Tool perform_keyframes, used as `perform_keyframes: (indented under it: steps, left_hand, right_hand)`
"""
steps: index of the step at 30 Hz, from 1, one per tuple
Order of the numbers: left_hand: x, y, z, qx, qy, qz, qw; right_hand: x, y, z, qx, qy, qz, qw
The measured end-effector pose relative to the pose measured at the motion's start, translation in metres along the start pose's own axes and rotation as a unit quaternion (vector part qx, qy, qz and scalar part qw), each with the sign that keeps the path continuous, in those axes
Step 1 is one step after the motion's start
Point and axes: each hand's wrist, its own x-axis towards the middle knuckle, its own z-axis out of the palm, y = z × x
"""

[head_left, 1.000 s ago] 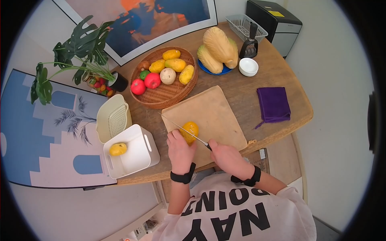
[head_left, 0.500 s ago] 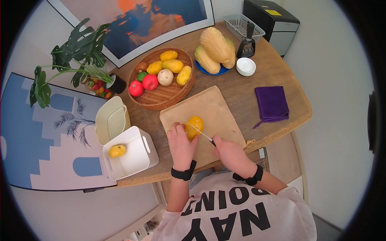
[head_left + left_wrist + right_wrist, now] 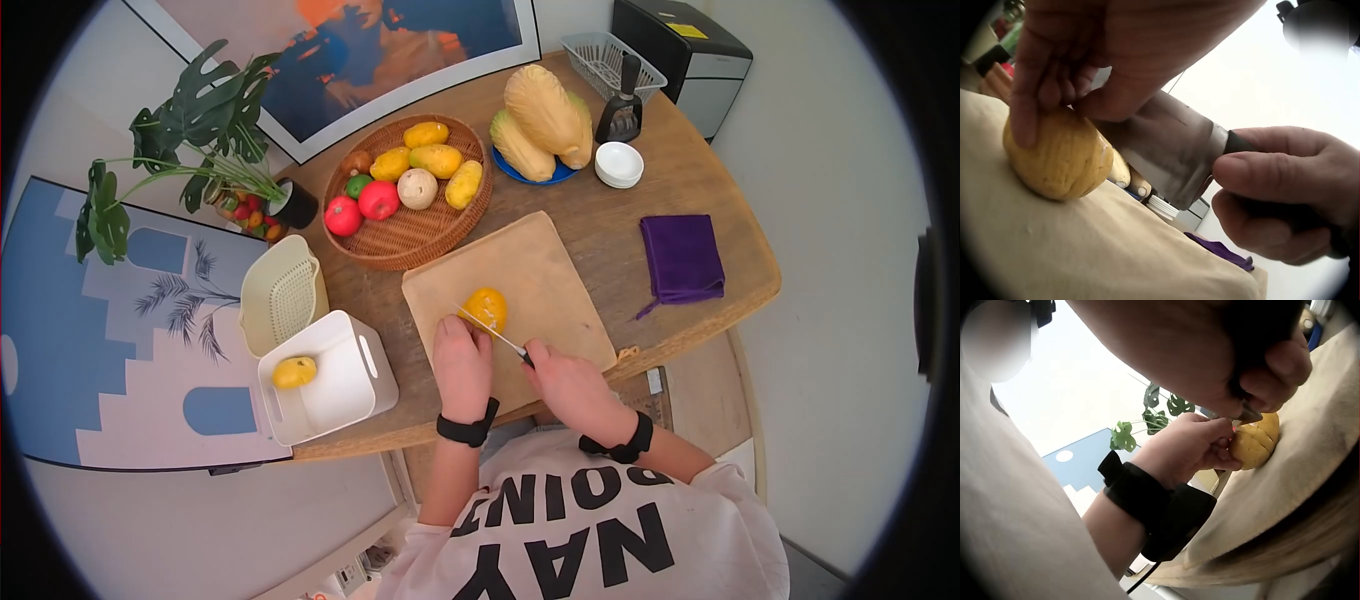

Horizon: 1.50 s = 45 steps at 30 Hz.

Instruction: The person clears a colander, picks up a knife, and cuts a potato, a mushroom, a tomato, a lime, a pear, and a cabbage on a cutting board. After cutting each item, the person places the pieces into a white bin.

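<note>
A yellow potato-like item lies on the wooden cutting board, with cut lines visible on its surface in the right wrist view. The left hand holds its near-left side; in the left wrist view the fingers of that hand press on the yellow item. Curled around the black handle of a knife, the right hand keeps the blade beside the item and near the left thumb. In the right wrist view the right hand hides much of the knife.
Left of the board stand a white bin holding one yellow item and a cream colander. Behind it are a wicker basket of produce, a blue plate of cabbages and white bowls. A purple cloth lies right.
The yellow item and both hands have moved slightly up and right on the board since the earliest frame. The left fingers have drawn closer together, and the knife remains in the right hand.
</note>
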Motion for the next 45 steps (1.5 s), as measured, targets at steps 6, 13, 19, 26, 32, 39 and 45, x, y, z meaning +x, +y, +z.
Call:
perform_keyframes:
  steps: [6,13,19,26,32,39,45]
  left_hand:
    - [-0.001,0.001,0.0,0.012,0.006,0.006,1.0]
    - [-0.003,0.003,-0.001,0.01,0.007,-0.004,1.0]
    - [-0.002,0.004,-0.002,0.009,0.002,-0.002,1.0]
    - [-0.001,0.005,-0.002,0.012,0.009,-0.026,1.0]
    - [-0.005,0.006,-0.005,0.041,-0.005,-0.062,0.997]
    - [0.006,0.002,-0.025,0.055,0.02,0.109,0.992]
    - [0.022,-0.008,-0.023,0.12,-0.115,0.312,0.935]
  right_hand:
    - [0.0,0.001,-0.002,0.019,0.006,0.002,1.0]
    - [0.001,0.0,-0.004,0.016,0.011,-0.013,1.0]
    - [0.002,0.0,-0.003,0.027,0.007,-0.018,0.999]
    - [0.002,0.001,-0.003,0.027,-0.006,-0.01,1.0]
    - [0.0,0.002,-0.003,0.048,-0.024,-0.009,0.998]
    - [-0.001,0.018,-0.012,0.135,0.032,0.078,0.987]
    - [0.007,0.043,-0.017,0.083,0.021,0.121,0.989]
